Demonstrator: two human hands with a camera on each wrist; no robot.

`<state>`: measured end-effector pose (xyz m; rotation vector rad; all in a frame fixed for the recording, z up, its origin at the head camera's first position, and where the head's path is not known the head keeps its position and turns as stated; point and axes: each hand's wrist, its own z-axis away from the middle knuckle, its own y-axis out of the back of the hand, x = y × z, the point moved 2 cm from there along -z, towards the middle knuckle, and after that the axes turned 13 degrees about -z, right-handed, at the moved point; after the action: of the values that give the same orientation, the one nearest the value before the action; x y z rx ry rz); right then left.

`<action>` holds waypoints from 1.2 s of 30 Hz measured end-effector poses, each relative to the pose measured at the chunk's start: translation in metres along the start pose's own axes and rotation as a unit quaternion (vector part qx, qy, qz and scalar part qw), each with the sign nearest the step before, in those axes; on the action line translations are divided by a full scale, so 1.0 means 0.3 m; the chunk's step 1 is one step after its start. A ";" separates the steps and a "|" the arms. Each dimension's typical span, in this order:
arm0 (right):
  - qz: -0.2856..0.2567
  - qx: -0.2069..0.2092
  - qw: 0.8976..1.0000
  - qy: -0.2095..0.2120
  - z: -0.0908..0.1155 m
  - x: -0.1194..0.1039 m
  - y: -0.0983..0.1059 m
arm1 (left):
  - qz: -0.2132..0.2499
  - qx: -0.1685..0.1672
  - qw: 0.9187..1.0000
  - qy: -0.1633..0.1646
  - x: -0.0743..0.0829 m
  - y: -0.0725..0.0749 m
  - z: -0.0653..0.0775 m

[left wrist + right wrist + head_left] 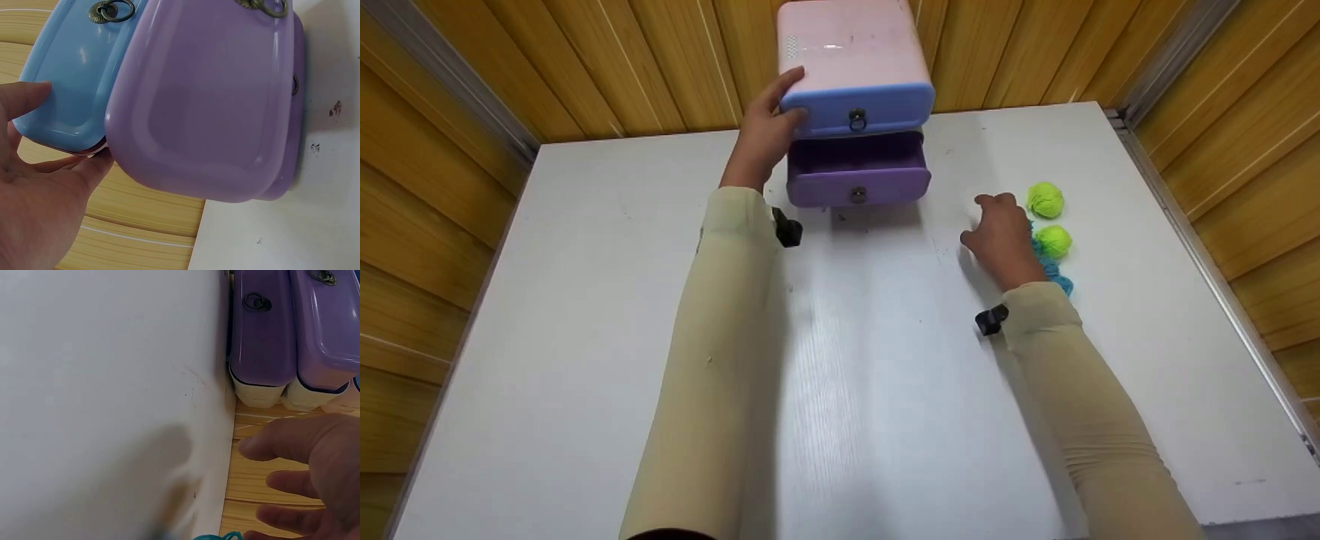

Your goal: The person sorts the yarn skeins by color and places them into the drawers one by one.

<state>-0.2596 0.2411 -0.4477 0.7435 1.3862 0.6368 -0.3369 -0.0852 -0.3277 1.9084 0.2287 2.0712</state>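
Observation:
A small drawer cabinet (855, 45) with a pink top stands at the back of the table. Its top drawer has a blue front (73, 73) with a ring pull; below, a purple drawer (859, 184) is pulled out, its visible inside bare. My left hand (765, 135) grips the cabinet's upper left corner, thumb on the blue front and fingers round the side. To the right, my right hand (1003, 236) hovers over the table, fingers loosely bent and nothing in them. Beside it lie two yellow-green yarn balls (1045, 200) and some blue yarn (1054, 274), partly hidden by the hand.
The white table (840, 375) has wood-look panels (675, 67) behind it and on both sides. Another purple drawer (264, 343) sits pushed in under the pulled-out one. Small dark specks (334, 108) mark the tabletop in front of the cabinet.

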 end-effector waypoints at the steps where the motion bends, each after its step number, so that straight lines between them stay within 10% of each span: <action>1: 0.005 -0.001 1.000 -0.002 0.000 0.001 0.005 | 0.000 0.000 1.000 0.000 -0.001 0.000 -0.001; 36: 0.080 -0.088 0.993 -0.004 -0.004 0.039 0.022 | 0.002 -0.005 1.000 0.014 -0.021 0.003 -0.019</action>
<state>-0.2594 0.2543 -0.4499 0.7194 1.2534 0.8695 -0.3423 -0.0876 -0.3338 1.8757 0.2192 2.0999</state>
